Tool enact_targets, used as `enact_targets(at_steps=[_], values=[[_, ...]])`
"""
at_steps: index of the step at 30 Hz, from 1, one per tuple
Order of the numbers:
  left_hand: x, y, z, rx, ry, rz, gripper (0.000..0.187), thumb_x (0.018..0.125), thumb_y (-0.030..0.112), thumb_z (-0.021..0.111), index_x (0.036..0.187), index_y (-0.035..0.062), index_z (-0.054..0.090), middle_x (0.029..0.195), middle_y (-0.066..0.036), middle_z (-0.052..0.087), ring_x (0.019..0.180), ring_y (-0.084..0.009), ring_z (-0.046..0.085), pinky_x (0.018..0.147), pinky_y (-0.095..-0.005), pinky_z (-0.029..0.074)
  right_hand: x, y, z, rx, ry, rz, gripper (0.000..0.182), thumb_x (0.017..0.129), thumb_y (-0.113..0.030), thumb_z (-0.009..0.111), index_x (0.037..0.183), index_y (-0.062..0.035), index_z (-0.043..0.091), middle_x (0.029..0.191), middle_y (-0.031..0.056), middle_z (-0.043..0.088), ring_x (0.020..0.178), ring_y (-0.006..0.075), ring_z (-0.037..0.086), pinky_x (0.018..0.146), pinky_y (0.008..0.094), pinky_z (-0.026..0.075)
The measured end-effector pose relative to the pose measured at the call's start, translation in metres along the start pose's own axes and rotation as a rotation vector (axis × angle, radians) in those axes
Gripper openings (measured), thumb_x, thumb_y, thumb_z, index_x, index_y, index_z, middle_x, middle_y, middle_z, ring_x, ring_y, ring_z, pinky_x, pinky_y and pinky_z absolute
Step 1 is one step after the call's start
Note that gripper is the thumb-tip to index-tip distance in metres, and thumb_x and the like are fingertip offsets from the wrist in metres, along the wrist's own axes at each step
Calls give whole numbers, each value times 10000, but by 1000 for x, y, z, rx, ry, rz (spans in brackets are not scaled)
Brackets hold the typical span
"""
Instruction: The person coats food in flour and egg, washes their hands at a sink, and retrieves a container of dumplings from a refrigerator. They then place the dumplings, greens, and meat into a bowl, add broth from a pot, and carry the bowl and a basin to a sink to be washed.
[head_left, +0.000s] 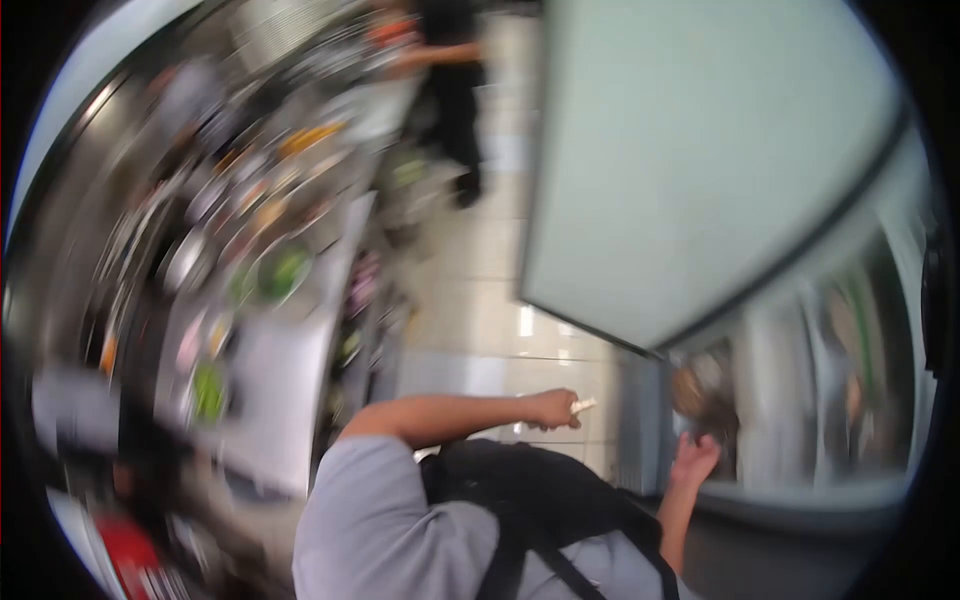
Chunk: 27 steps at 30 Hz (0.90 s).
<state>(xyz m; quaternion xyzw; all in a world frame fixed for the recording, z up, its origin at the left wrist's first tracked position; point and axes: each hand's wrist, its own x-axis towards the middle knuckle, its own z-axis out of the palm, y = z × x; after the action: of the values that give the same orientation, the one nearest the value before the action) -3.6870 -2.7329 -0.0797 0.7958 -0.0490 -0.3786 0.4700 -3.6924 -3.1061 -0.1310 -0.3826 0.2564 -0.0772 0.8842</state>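
My left hand point(553, 408) is closed around a small whitish piece point(584, 405), whose kind I cannot make out; it sticks out past my fingers above the tiled floor. Farther right, my right hand point(696, 458) is raised at the front of an open refrigerator point(800, 492), fingers apart and no object visible in it. A brownish item point(690, 390) sits just beyond that hand, blurred. White packages or containers point(775, 400) fill the refrigerator's interior, too smeared to name. The pale refrigerator door point(700, 170) stands wide open ahead of me.
On the left runs a long steel counter point(265, 390) with several bowls and pans, including a bowl of green food point(283, 268). A person in dark clothes point(450, 100) stands in the aisle ahead. Another person point(85, 415) is at the lower left, near a red object point(128, 548).
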Motion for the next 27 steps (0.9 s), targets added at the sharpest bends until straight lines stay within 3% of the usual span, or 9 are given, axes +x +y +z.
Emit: enact_targets(at_steps=[4,7,10,12,14,15,17,21,27], values=[[-91,-84,-43,-201,652,-118,620,739,301,735,1206,-25,490,1037,-230,622,944,-349,619,820,-414,482,-60,166,142,-539,-524,621,305,940,-345,501,1148,-122,515,1233,32,535,1066,203,567,929,513,475],[-153,-96,-52,-276,847,-6,656,772,307,697,1277,-22,439,1117,-253,593,1037,-361,594,902,-400,460,-159,232,277,-451,-909,908,256,942,-303,527,1127,-127,524,1100,16,573,1007,176,579,880,522,484],[-228,-115,-48,-216,984,-19,696,816,317,646,1368,-13,379,1237,-261,549,1125,-370,563,967,-397,436,-188,306,310,-496,-1141,1092,281,940,-278,525,1160,-104,534,1115,34,582,1028,198,591,869,521,499],[-299,-135,-60,-172,1011,-30,673,827,312,645,1377,7,405,1264,-242,544,1154,-365,545,984,-401,425,-223,327,324,-527,-1170,1205,255,932,-261,531,1136,-108,541,1080,23,595,964,201,609,817,519,515],[-360,-194,-65,-25,1368,-136,524,844,294,636,1283,32,521,1228,-214,571,1143,-353,546,979,-402,426,-250,345,329,-550,-1171,1310,230,924,-244,537,1112,-113,549,1046,11,609,901,203,628,765,516,530],[-411,-197,-79,-205,1446,-340,403,848,263,638,1177,34,595,1185,-195,597,1126,-343,550,971,-396,428,-258,359,329,-639,-1128,1303,217,915,-238,548,1093,-113,550,1040,10,607,861,205,630,746,519,535],[-486,-280,-95,130,1770,-598,357,832,213,644,1128,16,609,1108,-179,624,1065,-345,569,928,-421,450,-273,377,336,-742,-1075,1291,197,902,-232,565,1064,-119,550,1017,10,602,800,201,624,737,516,540],[-581,-360,-116,178,1588,-1339,482,809,352,671,1079,-42,605,1144,-200,603,1077,-360,563,919,-435,464,-285,395,343,-823,-1055,1255,189,906,-237,564,1059,-128,548,1022,5,601,801,199,624,732,510,541],[-586,-388,-122,-32,1520,-1221,400,809,302,660,1041,-22,629,1068,-204,641,1018,-351,607,882,-438,486,-285,401,366,-843,-1053,1188,269,883,-243,583,1109,-115,510,1041,37,543,919,238,573,749,489,526]])
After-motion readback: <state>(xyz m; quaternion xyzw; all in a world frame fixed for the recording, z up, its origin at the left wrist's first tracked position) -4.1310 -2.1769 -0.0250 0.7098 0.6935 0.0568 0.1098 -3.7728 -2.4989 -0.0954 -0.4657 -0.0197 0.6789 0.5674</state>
